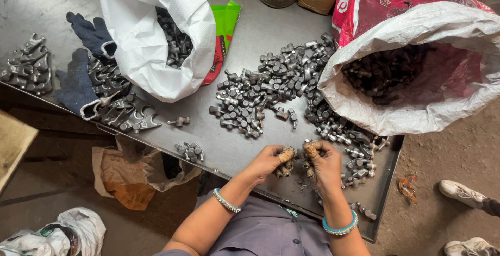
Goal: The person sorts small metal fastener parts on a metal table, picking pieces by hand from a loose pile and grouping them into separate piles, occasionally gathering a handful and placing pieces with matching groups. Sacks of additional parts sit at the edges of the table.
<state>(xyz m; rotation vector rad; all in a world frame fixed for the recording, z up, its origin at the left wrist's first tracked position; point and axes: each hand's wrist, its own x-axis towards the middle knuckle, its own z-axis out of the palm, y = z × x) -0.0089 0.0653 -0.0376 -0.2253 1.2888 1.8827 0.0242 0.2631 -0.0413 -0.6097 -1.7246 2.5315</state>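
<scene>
My left hand [268, 160] and my right hand [324, 163] are held close together over the near edge of a dark metal table [245, 146]. Each has its fingers curled around small grey metal parts [284, 170], and the fingertips are wrapped in brownish tape. A large pile of the same small metal parts [271, 89] lies just beyond my hands. More parts [359, 154] trail to the right of my right hand. I wear a beaded bangle on each wrist.
A white sack of parts [156, 32] stands at the back left, a larger white and red sack [411, 73] at the right. Dark blue gloves [78, 79] and bigger forked metal pieces [125, 110] lie at the left. Tins stand at the back. Someone's shoe [463, 193] is on the floor.
</scene>
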